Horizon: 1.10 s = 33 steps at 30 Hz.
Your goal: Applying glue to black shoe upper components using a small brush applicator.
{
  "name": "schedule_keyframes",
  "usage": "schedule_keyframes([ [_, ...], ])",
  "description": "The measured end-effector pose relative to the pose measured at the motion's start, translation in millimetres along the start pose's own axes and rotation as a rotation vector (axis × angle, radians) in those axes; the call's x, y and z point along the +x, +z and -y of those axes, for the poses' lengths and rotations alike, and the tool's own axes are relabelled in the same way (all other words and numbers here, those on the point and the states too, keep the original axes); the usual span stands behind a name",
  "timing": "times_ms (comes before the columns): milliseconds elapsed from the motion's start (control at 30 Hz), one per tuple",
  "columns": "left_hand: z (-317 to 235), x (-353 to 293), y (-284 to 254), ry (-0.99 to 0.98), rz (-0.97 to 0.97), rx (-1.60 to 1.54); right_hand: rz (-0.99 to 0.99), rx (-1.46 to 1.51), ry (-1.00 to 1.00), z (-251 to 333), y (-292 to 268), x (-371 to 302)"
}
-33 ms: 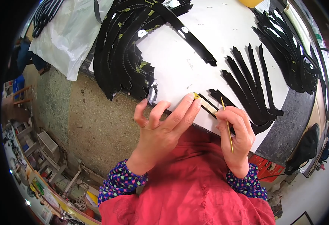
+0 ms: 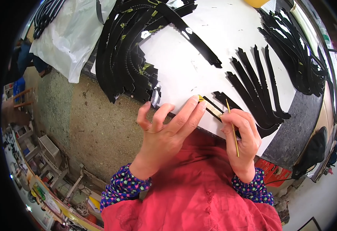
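Note:
My left hand (image 2: 166,131) is palm down at the table's front edge, fingers spread, with two fingertips pressing on the yellow end of a narrow strip (image 2: 213,109). That strip is black along its sides and pale in the middle. Its right end runs under my right hand (image 2: 242,134), which pinches a thin golden pointed stick (image 2: 233,131) between thumb and fingers. Just behind the strip lies a short black band end (image 2: 226,99). To the right, several black notched bands (image 2: 255,90) fan out. My left thumb is hidden.
A thick bundle of black bands (image 2: 118,50) covers the table's left side, beside a white plastic bag (image 2: 66,42). More black bands (image 2: 295,54) are heaped at the far right. The white sheet (image 2: 176,65) lies over the dark tabletop. A red crate (image 2: 272,173) stands below right.

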<state>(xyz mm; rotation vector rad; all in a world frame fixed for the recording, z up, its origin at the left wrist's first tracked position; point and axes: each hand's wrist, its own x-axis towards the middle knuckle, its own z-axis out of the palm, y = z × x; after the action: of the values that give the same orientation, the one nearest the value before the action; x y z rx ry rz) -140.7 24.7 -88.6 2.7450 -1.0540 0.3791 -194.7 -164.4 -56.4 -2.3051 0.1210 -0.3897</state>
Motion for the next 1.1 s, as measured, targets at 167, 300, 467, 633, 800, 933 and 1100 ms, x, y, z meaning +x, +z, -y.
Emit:
schedule_keyframes([
  [167,-1,1,-2,-0.011,-0.003,-0.006,-0.009,-0.018,0.014,2,-6,-2],
  [300,-1,1,-2,-0.010,0.009,-0.006,0.015,-0.026,0.038,3,-11,-5],
  [467,-1,3,-2,-0.001,0.004,0.004,-0.019,-0.069,-0.038,-5,-7,-11],
  [633,-3,2,-3,-0.016,0.013,-0.049,-0.031,-0.101,-0.089,-5,-5,-11],
  [800,-5,2,-4,-0.021,0.036,-0.032,-0.029,-0.113,-0.094,-4,-5,-12],
  [933,-5,4,-5,-0.016,0.028,-0.014,-0.025,-0.091,-0.031,-3,-7,-12],
  [1100,-5,3,-6,-0.018,0.017,-0.009,-0.041,-0.090,-0.009,5,-10,-9],
])
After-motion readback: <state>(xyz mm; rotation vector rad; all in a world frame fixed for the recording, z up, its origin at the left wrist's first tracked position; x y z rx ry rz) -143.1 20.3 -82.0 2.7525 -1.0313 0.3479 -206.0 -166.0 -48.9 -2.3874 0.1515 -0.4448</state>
